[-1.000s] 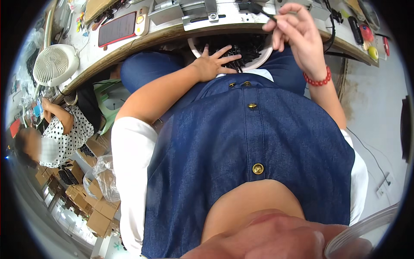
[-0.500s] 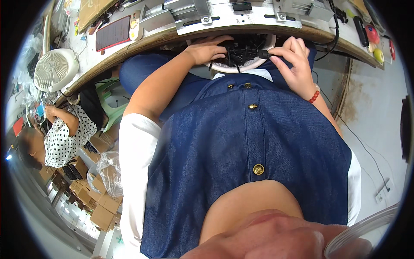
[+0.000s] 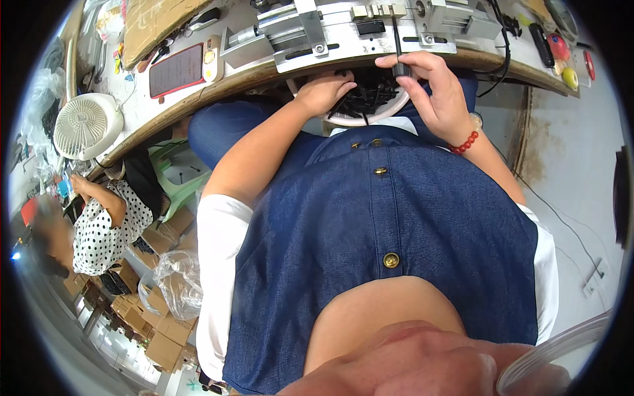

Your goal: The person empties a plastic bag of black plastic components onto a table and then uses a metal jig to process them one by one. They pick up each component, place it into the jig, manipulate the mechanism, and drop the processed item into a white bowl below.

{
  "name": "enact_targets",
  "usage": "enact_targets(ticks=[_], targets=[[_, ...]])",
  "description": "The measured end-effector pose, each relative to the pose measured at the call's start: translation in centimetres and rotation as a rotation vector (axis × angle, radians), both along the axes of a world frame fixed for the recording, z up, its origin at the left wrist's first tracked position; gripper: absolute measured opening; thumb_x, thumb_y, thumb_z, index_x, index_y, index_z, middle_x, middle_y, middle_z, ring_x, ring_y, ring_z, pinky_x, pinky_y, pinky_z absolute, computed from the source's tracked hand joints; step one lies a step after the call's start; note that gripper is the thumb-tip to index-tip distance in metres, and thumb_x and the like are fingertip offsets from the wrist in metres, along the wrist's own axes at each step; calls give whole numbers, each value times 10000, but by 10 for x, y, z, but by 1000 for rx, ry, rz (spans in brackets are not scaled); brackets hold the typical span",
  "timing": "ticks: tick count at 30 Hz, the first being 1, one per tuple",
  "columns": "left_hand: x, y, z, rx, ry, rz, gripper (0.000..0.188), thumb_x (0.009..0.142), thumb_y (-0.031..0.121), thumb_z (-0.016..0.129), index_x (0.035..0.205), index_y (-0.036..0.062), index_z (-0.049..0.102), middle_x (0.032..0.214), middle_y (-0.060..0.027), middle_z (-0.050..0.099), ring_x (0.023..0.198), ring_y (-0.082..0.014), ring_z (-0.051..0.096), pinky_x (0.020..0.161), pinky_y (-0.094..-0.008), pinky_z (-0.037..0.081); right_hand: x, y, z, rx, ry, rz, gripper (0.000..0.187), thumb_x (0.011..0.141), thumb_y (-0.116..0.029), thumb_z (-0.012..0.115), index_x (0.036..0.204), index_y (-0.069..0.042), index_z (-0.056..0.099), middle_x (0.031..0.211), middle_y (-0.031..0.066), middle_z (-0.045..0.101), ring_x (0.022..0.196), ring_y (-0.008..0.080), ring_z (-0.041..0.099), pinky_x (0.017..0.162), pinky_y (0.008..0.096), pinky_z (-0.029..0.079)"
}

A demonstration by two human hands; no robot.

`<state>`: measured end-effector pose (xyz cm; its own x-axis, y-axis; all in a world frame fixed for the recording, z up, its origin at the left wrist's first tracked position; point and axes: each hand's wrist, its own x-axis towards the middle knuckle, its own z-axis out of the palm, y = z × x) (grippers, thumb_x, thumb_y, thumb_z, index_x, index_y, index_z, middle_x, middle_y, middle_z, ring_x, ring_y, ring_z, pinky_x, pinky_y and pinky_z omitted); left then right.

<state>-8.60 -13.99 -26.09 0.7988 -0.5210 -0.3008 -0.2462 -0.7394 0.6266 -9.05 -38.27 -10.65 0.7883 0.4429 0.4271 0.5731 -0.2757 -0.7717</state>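
My right hand (image 3: 432,89) pinches a black rod (image 3: 397,49) by its thick dark end, between thumb and fingers. The rod's thin shaft points away from me, its far tip at the small metal blocks (image 3: 378,12) of a bench fixture (image 3: 300,36). Over the left side of a white basin (image 3: 360,121) on my lap, my left hand (image 3: 322,92) is curled, fingers together among the black parts (image 3: 370,99). What it holds, if anything, I cannot make out. Many thin black pieces lie jumbled in the basin, partly under the bench edge.
The worn bench edge (image 3: 244,74) curves above my lap. A red-edged phone (image 3: 176,70) and a white fan (image 3: 89,125) are at the left. A black cable (image 3: 507,49) hangs at the right. Another person in a dotted top (image 3: 105,231) sits far left, near cardboard boxes (image 3: 165,346).
My right hand has moved from the basin's right rim up and left to the fixture, carrying the black rod. My left hand stays at the basin, its fingers more curled.
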Motion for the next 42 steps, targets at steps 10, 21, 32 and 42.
enact_targets(ticks=[10,21,32,42], targets=[[1,-5,-6,-74,-106,44,325,1051,374,523,1293,194,644,1252,-141,686,1156,-363,637,975,-464,516,42,13,-1,-465,-526,-101,273,835,-57,752,1101,-76,692,1293,41,646,1051,289,578,921,385,511],[-9,-9,13,10,-186,-87,203,982,298,622,1118,163,689,1364,-62,611,1193,-337,627,979,-459,520,39,17,5,-517,-533,-138,265,860,-99,749,1122,-80,710,1299,2,686,1027,289,590,919,385,509],[-15,-7,0,-122,-365,-88,189,951,251,657,1057,100,699,1182,-59,665,1125,-299,635,957,-428,522,-9,-25,-23,-422,-394,319,214,841,-119,760,1036,-85,681,940,39,628,881,245,583,771,384,447],[-16,-4,-15,-165,-461,2,218,960,241,676,1070,59,721,1053,-103,700,1031,-336,660,909,-430,536,-2,-9,-151,-552,1,-44,310,1014,-326,600,1150,-49,635,1013,172,705,1012,383,671,890,487,519]])
